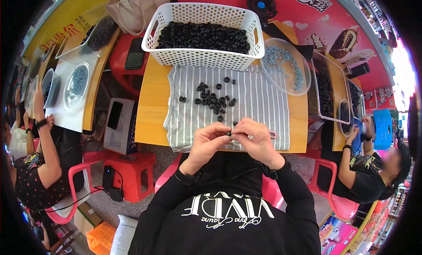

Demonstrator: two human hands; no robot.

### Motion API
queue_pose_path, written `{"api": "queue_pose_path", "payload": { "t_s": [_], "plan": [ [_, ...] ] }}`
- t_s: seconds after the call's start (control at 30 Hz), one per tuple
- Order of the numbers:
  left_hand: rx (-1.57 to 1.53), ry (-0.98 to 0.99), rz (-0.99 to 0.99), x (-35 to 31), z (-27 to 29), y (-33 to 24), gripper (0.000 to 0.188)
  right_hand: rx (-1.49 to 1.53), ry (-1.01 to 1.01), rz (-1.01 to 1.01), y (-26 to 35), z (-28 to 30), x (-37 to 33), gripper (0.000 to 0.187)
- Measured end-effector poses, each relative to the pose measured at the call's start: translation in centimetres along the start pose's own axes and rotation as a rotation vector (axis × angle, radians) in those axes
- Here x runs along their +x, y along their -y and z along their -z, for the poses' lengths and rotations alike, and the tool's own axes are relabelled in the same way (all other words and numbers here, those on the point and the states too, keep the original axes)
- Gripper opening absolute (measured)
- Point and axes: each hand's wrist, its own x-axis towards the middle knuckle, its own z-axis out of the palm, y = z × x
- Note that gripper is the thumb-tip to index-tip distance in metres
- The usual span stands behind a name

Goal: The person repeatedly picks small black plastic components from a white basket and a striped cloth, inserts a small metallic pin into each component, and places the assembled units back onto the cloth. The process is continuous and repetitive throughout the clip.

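Observation:
My left hand (206,143) and my right hand (256,138) meet over the near edge of a grey-and-white striped cloth (268,97). Fingertips of both pinch one small black ring-shaped piece (229,133), partly hidden by the fingers. Just beyond them, a loose pile of black ring- and spool-shaped pieces (213,97) lies scattered on the cloth. Something pink (273,135) shows from under my right hand; its kind is hidden. At the back of the table, a white perforated basket (200,57) holds a great many of the same black pieces.
A round clear tray (293,89) of small bluish pieces stands right of the basket. A small black fan (262,5) is behind it. Co-workers sit at tables on both sides, among them a person (373,167) at right. A red stool (140,171) stands at lower left.

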Motion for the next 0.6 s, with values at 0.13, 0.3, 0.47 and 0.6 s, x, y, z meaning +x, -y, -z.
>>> {"api": "queue_pose_path", "payload": {
  "t_s": [0.13, 0.3, 0.47, 0.6],
  "plan": [
    [0.072, 0.073, -0.039, 0.0, 0.5, -0.1, 0.022, 0.088, -0.033, -0.041, -0.6, -0.7, -1.1, 0.007],
    [0.007, 0.18, 0.009, 0.1, 0.8, -0.3, 0.023, 0.361, 0.015, -0.29, -1.0, -0.3, -1.7, 0.009],
    [-0.194, 0.082, 0.067, 0.0, 1.5, -0.1, 0.025, -0.289, -0.137, -0.099, -1.7, 1.4, 0.3, 0.012],
    [-0.223, 0.061, 0.066, 0.2, 1.3, 0.0, 0.024, -0.54, 0.021, 0.076, -1.7, 0.0, 1.0, 0.015]
  ]
}}
